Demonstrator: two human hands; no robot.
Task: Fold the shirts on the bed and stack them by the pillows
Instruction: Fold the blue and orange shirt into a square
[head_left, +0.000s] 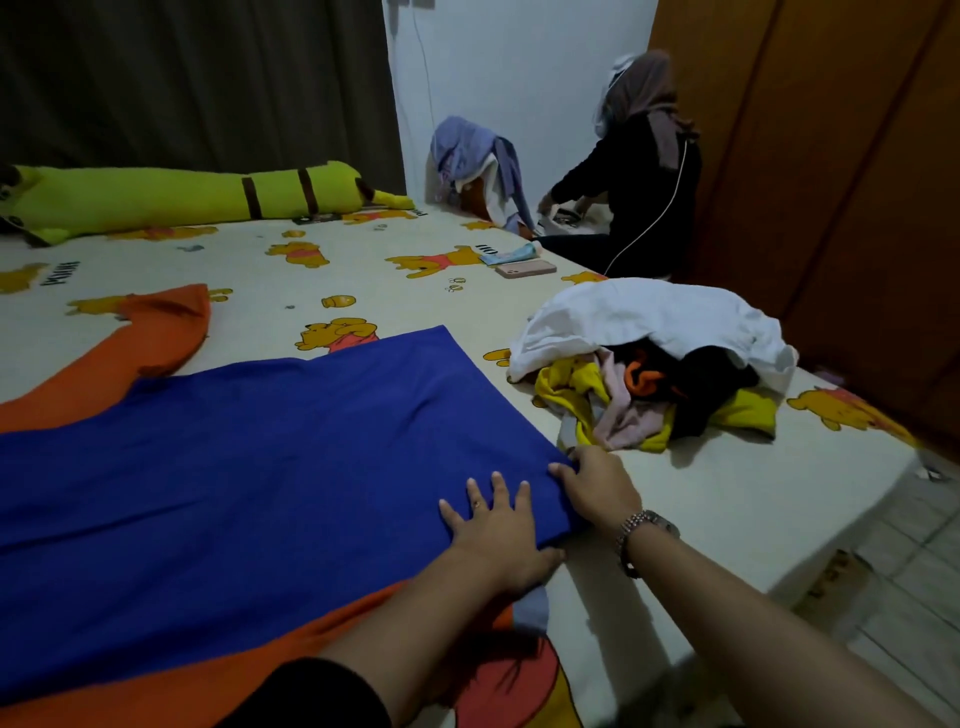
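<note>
A blue shirt (249, 467) lies spread flat across the bed, on top of an orange shirt (156, 332) whose sleeve sticks out at the upper left. My left hand (493, 525) presses flat on the blue shirt near its right edge, fingers straight and spread. My right hand (592, 483) grips the blue shirt's right corner, fingers curled over the fabric. A heap of unfolded clothes (660, 374) with a white garment on top sits to the right on the bed.
The bed sheet (363, 249) has a yellow bear print. A long yellow plush bolster (171, 197) lies along the far side. A pink phone (524, 269) rests near the far edge. A person (639, 171) sits by the wooden wardrobe (831, 156). Tiled floor (893, 571) lies on the right.
</note>
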